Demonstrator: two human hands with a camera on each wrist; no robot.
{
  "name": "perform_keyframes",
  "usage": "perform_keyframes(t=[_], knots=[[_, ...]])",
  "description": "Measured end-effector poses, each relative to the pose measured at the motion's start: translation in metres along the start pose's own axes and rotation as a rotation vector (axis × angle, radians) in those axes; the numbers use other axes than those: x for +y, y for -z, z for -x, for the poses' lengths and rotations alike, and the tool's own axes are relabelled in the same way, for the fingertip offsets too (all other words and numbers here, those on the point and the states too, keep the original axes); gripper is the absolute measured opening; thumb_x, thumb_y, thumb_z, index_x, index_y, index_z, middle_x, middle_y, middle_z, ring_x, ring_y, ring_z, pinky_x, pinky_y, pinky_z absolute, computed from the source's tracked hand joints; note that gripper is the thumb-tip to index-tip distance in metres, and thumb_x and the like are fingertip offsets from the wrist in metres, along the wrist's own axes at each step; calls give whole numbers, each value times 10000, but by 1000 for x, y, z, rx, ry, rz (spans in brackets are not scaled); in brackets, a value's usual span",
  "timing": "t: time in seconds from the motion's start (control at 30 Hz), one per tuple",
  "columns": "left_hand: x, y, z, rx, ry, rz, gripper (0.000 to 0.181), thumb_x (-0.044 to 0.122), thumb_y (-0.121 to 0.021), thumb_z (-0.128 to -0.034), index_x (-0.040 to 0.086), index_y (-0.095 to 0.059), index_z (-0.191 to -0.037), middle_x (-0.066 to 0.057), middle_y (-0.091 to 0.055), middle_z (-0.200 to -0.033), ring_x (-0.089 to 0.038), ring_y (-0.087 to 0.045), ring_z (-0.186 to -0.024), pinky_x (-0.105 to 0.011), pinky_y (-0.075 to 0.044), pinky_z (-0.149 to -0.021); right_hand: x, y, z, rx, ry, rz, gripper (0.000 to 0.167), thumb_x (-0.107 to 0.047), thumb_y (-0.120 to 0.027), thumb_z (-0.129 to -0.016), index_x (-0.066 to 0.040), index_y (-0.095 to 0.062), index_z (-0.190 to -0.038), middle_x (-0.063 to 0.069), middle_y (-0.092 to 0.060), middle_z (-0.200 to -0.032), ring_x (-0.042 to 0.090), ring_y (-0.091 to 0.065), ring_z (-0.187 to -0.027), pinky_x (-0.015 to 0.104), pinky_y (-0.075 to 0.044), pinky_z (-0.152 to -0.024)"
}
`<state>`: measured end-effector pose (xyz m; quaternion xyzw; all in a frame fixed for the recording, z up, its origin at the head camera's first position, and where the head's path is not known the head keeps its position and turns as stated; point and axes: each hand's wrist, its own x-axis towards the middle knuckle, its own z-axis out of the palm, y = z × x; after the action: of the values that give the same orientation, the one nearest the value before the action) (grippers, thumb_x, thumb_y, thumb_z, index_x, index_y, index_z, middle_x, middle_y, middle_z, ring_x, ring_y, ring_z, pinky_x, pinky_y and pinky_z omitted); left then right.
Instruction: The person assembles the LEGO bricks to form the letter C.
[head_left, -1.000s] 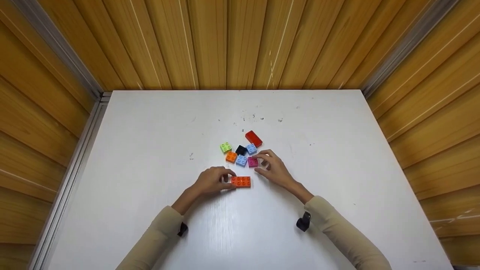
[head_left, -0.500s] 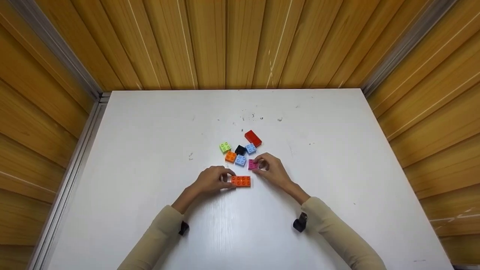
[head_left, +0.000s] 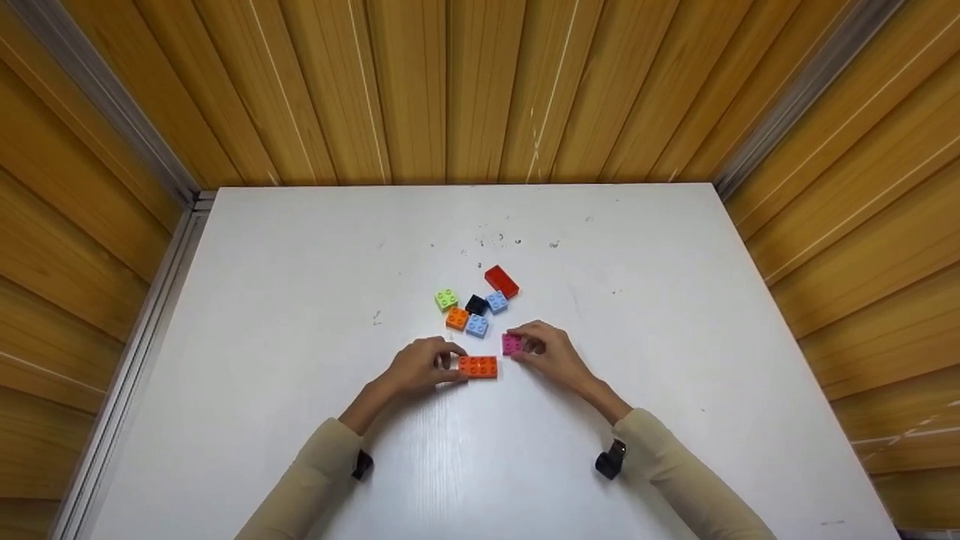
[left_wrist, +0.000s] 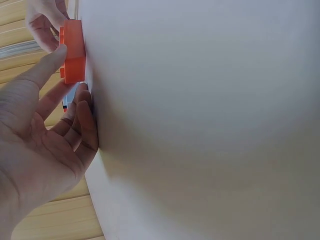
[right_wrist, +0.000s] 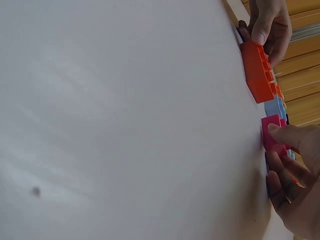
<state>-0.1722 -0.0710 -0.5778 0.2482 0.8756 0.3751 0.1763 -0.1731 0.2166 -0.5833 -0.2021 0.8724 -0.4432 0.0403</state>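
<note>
The long brick (head_left: 478, 367) sits in front of the person, at or just above the tabletop (head_left: 600, 315); I can't be sure whether it bears its weight there. Just past its right end, a little farther from the person and apart from it, is the pink brick (head_left: 511, 344). I'd judge things are at an early stage: each hand has one brick, none looks fitted onto another, and six more lie loose.

The long brick has its studs up and its long axis running left to right, roughly along the far edge, its free end pointing right. The pink one, square on top, is studs up too, with no long axis to read from here.

The left hand (head_left: 420, 364) pinches the long brick's left end between thumb and fingers; the right hand (head_left: 553, 356) pinches the pink one the same way.

Farther out, the orange brick (head_left: 457, 319), near blue brick (head_left: 477, 325), black brick (head_left: 476, 304), far blue brick (head_left: 496, 301) and lime brick (head_left: 446, 300) crowd together, with the red brick (head_left: 502, 281) slanting behind them.
</note>
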Motion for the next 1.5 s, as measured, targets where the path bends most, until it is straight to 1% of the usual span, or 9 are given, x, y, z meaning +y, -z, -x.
perform_keyframes(t=[0.1,0.23,0.47,0.63,0.77,1.0,1.13,1.3,1.5], knots=[[1,0,-2,1,0,0,374,333,-771,-914,125,-736,-1222,-47,-650,-905,-141,-511,-793,-267,-393,-702,-3,3,3,26,6,-19,372,-49,-790,-871,-8,-713,-1232,145,-711,-1079,251,-631,-852,216,-520,-742],[0,1,-4,9,-3,-11,377,339,-772,-912,117,-741,-1215,-45,-651,-900,-129,-509,-780,-254,-391,-689,-11,4,5,44,49,-41,361,-43,-792,-870,-16,-716,-1222,144,-715,-1108,240,-666,-859,236,-558,-761],[0,2,-5,23,-6,-19,379,347,-778,-904,118,-748,-1204,-38,-660,-899,-116,-512,-778,-250,-392,-686,-22,2,9,-19,94,-63,365,-90,-796,-879,-58,-723,-1235,119,-721,-1122,227,-671,-855,344,-595,-765],[1,1,-5,15,18,-6,384,355,-777,-905,129,-744,-1213,-25,-651,-909,-128,-518,-798,-262,-397,-697,-21,-1,13,-68,83,-60,365,-111,-791,-889,-71,-726,-1245,118,-710,-1142,252,-679,-874,302,-585,-784],[3,-1,-4,6,40,4,382,357,-776,-907,139,-742,-1219,-6,-636,-911,-132,-517,-815,-268,-402,-711,-21,-2,16,-86,68,-53,361,-126,-792,-891,-78,-733,-1244,113,-702,-1132,277,-665,-875,283,-569,-779],[3,-4,0,14,42,10,372,352,-785,-899,134,-750,-1197,-15,-644,-903,-129,-525,-807,-270,-411,-712,-27,-7,19,-76,91,-2,350,-124,-812,-871,-74,-754,-1213,111,-693,-1120,253,-629,-821,246,-535,-703],[4,-6,1,12,46,11,368,352,-783,-898,139,-752,-1196,-7,-638,-901,-132,-525,-808,-270,-411,-717,-32,-9,23,-58,72,27,350,-114,-821,-858,-75,-760,-1201,95,-687,-1118,202,-617,-787,212,-513,-677],[4,-6,4,23,31,10,359,346,-783,-901,130,-753,-1187,-13,-642,-898,-131,-529,-806,-263,-417,-711,-37,-14,27,-22,67,103,359,-120,-819,-861,-103,-759,-1215,67,-686,-1127,152,-604,-788,194,-496,-684],[3,-4,5,47,33,9,345,330,-789,-900,127,-756,-1177,-22,-651,-893,-137,-533,-805,-274,-422,-705,-38,-21,25,-24,62,144,396,-121,-811,-872,-123,-713,-1256,49,-676,-1154,163,-634,-840,229,-534,-720]])
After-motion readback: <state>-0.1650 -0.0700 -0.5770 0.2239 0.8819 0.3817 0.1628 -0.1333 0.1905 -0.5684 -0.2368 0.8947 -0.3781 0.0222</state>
